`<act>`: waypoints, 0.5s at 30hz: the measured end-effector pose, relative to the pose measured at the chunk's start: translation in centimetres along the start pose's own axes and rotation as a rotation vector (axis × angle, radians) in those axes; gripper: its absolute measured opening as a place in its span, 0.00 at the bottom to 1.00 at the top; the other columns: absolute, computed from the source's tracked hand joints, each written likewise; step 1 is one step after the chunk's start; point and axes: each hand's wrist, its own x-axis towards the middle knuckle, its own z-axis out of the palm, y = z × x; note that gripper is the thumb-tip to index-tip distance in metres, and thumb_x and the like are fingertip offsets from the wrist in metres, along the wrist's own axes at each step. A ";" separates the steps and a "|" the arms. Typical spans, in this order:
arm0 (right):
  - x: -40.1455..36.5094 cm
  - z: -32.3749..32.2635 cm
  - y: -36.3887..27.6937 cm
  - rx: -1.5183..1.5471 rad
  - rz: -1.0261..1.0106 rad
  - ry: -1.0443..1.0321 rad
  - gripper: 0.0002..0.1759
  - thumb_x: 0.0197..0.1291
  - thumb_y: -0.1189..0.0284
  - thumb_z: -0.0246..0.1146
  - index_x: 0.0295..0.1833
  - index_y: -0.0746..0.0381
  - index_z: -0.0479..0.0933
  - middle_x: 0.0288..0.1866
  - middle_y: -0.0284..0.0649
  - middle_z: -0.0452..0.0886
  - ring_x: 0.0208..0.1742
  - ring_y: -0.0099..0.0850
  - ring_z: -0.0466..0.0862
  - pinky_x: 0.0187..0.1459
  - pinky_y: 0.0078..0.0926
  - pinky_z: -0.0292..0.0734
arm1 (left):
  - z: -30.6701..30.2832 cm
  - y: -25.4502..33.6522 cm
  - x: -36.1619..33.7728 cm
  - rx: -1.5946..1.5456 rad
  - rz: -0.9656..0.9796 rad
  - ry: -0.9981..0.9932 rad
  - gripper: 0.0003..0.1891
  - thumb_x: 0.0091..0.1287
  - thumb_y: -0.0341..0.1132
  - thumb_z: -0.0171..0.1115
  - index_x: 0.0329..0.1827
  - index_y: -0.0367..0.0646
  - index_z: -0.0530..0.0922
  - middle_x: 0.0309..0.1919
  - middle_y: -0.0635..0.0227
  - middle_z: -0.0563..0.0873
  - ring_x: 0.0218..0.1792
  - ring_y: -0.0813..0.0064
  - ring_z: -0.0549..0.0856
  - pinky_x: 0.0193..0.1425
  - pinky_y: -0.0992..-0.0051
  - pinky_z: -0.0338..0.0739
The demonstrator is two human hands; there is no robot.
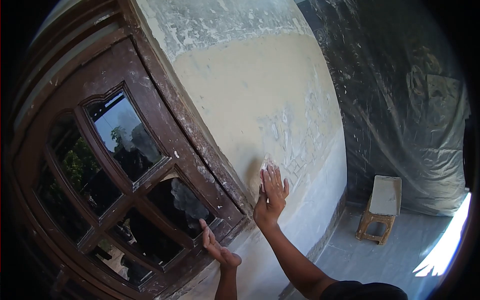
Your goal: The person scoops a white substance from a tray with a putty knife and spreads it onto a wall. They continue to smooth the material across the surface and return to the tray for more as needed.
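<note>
My right hand (272, 197) lies flattened against the wall (225, 90), pressing a dusty, pinkish-white piece of folded sandpaper (264, 169) to it. The wall there is cream coloured, with white and grey scraped patches to the right of the hand. Lower and to the left, my left hand (218, 248) is raised with its fingers stretched out and nothing in it. Its fingertips overlap the bottom corner of the brown wooden window frame (235, 220), beside a dark glass pane (175, 200).
Dark plastic sheeting (390, 100) hangs over the right side. On the grey tiled floor (335, 250) stands a small brown stool (371, 227) bearing a pale rectangular tray (386, 192). Bright sunlight falls at the far right.
</note>
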 end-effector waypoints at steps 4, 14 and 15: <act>-9.3 0.9 0.4 -0.038 0.009 -0.265 0.27 0.62 0.81 0.65 0.67 0.53 0.80 0.70 0.41 0.80 0.80 0.47 0.67 0.80 0.56 0.40 | 0.1 -0.2 -0.2 0.016 0.009 -0.012 0.34 0.79 0.50 0.38 0.75 0.27 0.53 0.78 0.30 0.53 0.81 0.42 0.55 0.84 0.51 0.43; -0.4 2.9 0.9 0.004 -0.052 -0.040 0.29 0.59 0.86 0.61 0.66 0.54 0.81 0.69 0.41 0.81 0.78 0.48 0.69 0.80 0.59 0.38 | 0.2 0.0 -0.2 0.016 -0.027 0.055 0.35 0.77 0.48 0.39 0.74 0.24 0.54 0.76 0.27 0.56 0.79 0.36 0.58 0.83 0.50 0.48; -1.4 3.8 1.1 -0.038 -0.048 -0.111 0.30 0.59 0.87 0.61 0.68 0.55 0.79 0.70 0.43 0.80 0.80 0.48 0.67 0.80 0.57 0.40 | 0.2 0.1 -0.1 0.016 -0.022 0.054 0.35 0.77 0.48 0.39 0.74 0.24 0.54 0.76 0.27 0.56 0.79 0.36 0.58 0.83 0.50 0.48</act>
